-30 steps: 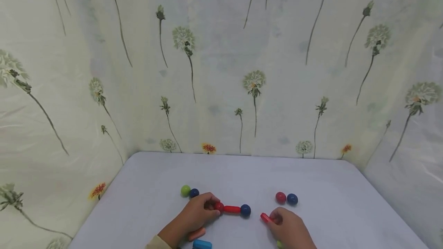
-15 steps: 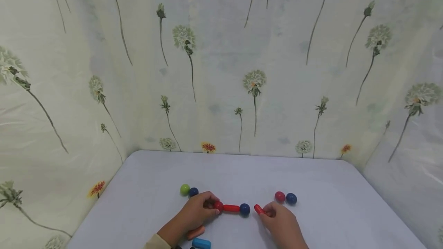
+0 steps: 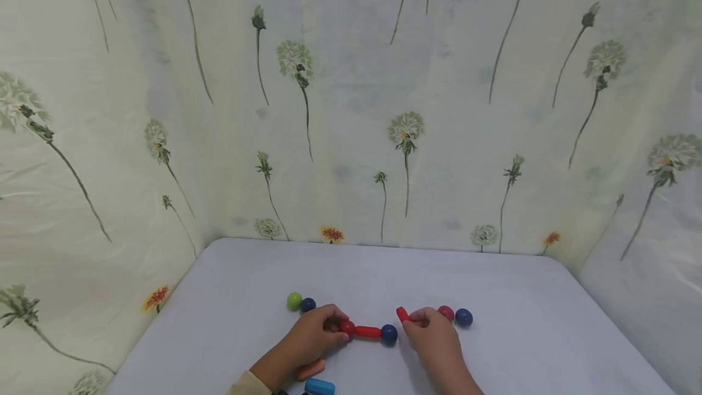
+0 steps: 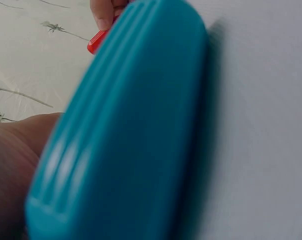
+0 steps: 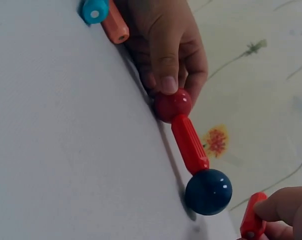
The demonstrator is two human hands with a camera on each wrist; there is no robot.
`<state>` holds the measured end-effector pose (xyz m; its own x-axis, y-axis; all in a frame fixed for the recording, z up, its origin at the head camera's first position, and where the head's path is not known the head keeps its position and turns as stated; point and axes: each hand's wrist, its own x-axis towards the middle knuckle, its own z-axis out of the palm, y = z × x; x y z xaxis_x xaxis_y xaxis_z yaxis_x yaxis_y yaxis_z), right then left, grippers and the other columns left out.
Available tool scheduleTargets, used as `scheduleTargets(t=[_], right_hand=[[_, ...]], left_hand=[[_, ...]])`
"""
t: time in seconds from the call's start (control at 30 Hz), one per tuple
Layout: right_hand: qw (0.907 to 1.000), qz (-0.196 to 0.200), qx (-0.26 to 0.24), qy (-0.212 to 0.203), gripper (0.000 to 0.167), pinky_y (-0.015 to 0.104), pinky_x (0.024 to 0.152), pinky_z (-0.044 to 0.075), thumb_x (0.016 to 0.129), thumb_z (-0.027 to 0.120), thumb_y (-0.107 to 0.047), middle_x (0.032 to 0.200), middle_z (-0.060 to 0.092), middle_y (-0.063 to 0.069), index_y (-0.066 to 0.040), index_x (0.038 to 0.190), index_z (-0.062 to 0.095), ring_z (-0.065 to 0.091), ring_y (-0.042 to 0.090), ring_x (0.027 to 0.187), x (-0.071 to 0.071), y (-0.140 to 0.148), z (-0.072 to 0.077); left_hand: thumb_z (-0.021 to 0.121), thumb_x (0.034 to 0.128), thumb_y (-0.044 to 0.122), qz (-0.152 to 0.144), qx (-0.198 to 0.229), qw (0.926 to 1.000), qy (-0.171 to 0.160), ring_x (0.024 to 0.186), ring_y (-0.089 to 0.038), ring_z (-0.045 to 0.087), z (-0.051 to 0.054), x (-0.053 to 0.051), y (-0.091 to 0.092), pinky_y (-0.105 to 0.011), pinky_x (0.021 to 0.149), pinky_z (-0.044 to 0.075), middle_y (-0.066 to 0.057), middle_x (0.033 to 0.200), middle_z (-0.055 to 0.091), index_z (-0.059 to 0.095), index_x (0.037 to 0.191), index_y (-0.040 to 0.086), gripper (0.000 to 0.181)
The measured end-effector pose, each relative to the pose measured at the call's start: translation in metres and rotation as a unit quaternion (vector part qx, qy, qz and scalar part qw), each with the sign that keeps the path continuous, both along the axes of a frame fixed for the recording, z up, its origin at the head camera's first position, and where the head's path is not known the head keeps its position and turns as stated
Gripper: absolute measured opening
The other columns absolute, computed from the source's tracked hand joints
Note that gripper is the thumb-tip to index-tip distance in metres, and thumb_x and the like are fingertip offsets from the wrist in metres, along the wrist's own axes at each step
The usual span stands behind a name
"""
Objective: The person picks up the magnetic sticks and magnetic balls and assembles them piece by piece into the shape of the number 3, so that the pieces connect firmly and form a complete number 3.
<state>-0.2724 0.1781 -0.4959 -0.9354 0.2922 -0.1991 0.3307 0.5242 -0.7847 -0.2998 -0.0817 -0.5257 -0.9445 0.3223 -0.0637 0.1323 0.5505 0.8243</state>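
Observation:
My left hand (image 3: 315, 335) grips a red ball (image 3: 348, 328) between thumb and fingers. That ball is joined to a red ridged stick (image 3: 368, 332), which has a dark blue ball (image 3: 389, 334) on its other end. Just right of the blue ball, my right hand (image 3: 437, 340) pinches a second red stick (image 3: 403, 314), its free end tilted up and away from me. In the right wrist view, a gap separates this held stick (image 5: 253, 216) from the blue ball (image 5: 208, 192). The right-hand fingers cover part of it.
Left of centre lie a green ball (image 3: 294, 300) and a dark blue ball (image 3: 308, 305). Another red ball (image 3: 446, 313) and blue ball (image 3: 464, 317) sit behind my right hand. An orange stick (image 3: 311, 370) and turquoise stick (image 3: 320, 386) lie near my left wrist.
My right hand has moved left and farther from me, bringing its red stick beside the blue ball and turning it more upright. The left hand keeps its grip in place.

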Motion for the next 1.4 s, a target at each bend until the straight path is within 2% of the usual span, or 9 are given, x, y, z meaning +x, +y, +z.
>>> scheduleTargets(t=[0.23,0.4,0.9,1.2,1.4], right_hand=[[0.9999,-0.008,-0.010,0.002,0.025,0.028,0.069,0.054,0.094,0.075,-0.018,0.094,0.068,0.010,-0.004,0.113,0.069,0.061,0.024,0.086,-0.007,-0.006,-0.004],[0.9997,-0.012,-0.007,0.021,0.025,0.030,0.071,0.056,0.095,0.075,-0.019,0.095,0.068,0.011,-0.002,0.113,0.070,0.062,0.024,0.086,-0.012,-0.018,-0.005],[0.9978,-0.046,-0.027,0.040,0.030,0.033,0.075,0.060,0.096,0.074,-0.022,0.105,0.068,0.016,-0.002,0.118,0.068,0.062,0.027,0.091,-0.015,-0.039,-0.006],[0.9979,-0.038,-0.040,0.033,0.027,0.030,0.069,0.055,0.097,0.074,-0.023,0.098,0.069,0.010,-0.004,0.115,0.069,0.062,0.021,0.085,-0.019,-0.038,-0.016],[0.9977,-0.034,-0.035,0.046,0.035,0.030,0.069,0.058,0.097,0.073,-0.021,0.101,0.070,0.010,-0.002,0.125,0.066,0.064,0.020,0.084,-0.020,-0.038,-0.019]], left_hand=[[0.085,0.0881,0.022,-0.001,-0.007,1.0000,-0.005,0.089,-0.014,0.062,-0.002,0.001,0.001,-0.033,0.082,0.057,0.010,0.097,0.068,0.071,0.110,0.027,0.026],[0.085,0.0880,0.022,0.004,-0.017,0.9999,0.002,0.088,-0.013,0.062,-0.002,-0.001,0.000,-0.032,0.082,0.057,0.011,0.097,0.068,0.071,0.111,0.027,0.027],[0.086,0.0865,0.020,0.011,-0.011,0.9998,-0.009,0.087,-0.015,0.062,0.000,-0.001,0.002,-0.032,0.080,0.056,0.009,0.096,0.068,0.071,0.109,0.026,0.027],[0.085,0.0870,0.021,0.013,-0.004,0.9996,-0.027,0.088,-0.018,0.061,-0.002,0.000,0.002,-0.035,0.080,0.055,0.006,0.094,0.067,0.071,0.108,0.026,0.026],[0.086,0.0869,0.021,0.010,-0.004,0.9998,-0.018,0.089,-0.018,0.061,0.000,0.000,0.002,-0.035,0.082,0.056,0.007,0.096,0.068,0.072,0.109,0.026,0.026]])
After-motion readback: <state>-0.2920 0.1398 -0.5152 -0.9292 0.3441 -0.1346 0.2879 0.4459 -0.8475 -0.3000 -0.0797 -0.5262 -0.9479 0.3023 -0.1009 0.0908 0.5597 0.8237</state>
